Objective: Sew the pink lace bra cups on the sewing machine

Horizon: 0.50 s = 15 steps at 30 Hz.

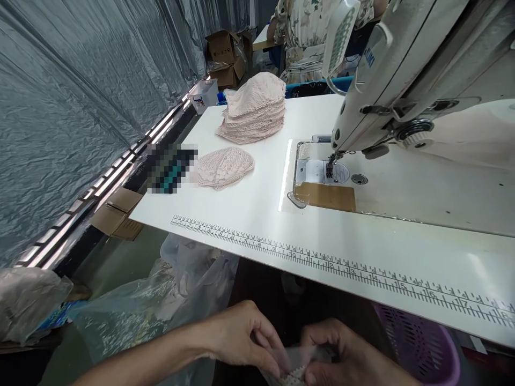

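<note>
Below the table's front edge, my left hand pinches a pale lace piece between thumb and fingers. From the other side my right hand grips the same piece. Its lower part is cut off by the bottom of the picture, and a sheer strip shows between the hands. On the white table lies a flat pink lace cup piece. Behind it rises a stack of similar pink lace cup pieces. The sewing machine stands at the right, its presser foot over the needle plate.
A printed ruler runs along the table's front edge. A purple basket sits beneath, right; a clear plastic bag hangs low at left. Cardboard boxes and a person in patterned clothing are behind. A pixelated patch covers something dark.
</note>
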Each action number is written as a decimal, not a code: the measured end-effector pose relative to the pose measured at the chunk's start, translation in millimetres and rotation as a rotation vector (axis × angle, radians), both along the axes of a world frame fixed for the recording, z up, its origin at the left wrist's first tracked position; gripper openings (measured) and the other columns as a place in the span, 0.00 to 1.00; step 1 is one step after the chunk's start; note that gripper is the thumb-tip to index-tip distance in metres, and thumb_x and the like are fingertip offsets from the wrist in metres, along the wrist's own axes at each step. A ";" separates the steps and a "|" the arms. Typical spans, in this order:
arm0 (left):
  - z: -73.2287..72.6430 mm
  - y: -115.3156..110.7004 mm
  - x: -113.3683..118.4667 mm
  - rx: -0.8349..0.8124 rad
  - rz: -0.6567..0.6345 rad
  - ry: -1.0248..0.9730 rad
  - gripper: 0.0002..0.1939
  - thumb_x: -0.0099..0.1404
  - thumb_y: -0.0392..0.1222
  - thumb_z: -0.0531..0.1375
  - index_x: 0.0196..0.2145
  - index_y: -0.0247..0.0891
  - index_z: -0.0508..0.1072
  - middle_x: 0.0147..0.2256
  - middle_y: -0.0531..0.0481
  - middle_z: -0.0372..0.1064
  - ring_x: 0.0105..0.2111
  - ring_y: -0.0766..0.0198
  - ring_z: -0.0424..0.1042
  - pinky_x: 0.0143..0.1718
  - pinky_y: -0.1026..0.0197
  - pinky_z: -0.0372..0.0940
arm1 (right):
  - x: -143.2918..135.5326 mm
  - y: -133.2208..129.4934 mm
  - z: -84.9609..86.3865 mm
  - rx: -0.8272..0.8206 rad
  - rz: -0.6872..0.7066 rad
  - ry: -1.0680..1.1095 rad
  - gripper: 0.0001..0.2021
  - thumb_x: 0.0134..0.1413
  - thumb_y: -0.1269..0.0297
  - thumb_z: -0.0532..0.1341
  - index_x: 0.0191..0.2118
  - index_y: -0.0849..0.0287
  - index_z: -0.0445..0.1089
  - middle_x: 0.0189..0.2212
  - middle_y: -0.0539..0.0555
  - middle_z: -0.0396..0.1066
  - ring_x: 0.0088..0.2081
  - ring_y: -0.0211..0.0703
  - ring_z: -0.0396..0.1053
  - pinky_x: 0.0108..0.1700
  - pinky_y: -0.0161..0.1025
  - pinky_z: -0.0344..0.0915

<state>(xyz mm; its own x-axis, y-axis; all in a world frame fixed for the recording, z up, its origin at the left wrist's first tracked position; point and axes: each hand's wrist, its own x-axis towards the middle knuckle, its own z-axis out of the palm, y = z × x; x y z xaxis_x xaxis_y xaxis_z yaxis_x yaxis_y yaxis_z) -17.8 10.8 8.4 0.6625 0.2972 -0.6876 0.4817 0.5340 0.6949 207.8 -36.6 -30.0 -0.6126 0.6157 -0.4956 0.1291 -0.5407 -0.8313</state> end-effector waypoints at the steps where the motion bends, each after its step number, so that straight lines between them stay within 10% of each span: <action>1: 0.1 0.5 0.5 -0.010 0.004 0.004 0.24 0.45 0.55 0.71 0.37 0.37 0.80 0.30 0.48 0.77 0.30 0.64 0.75 0.34 0.69 0.67 | 0.7 0.1 0.3 0.003 0.001 -0.001 0.11 0.44 0.58 0.69 0.26 0.62 0.73 0.19 0.45 0.62 0.24 0.32 0.55 0.26 0.30 0.49; 15: -7.2 0.5 3.8 0.055 0.001 0.036 0.24 0.46 0.54 0.71 0.36 0.34 0.80 0.32 0.45 0.77 0.33 0.58 0.76 0.35 0.65 0.68 | 6.3 2.0 0.2 0.017 0.002 0.041 0.19 0.48 0.48 0.66 0.27 0.63 0.72 0.21 0.47 0.61 0.25 0.34 0.56 0.28 0.32 0.51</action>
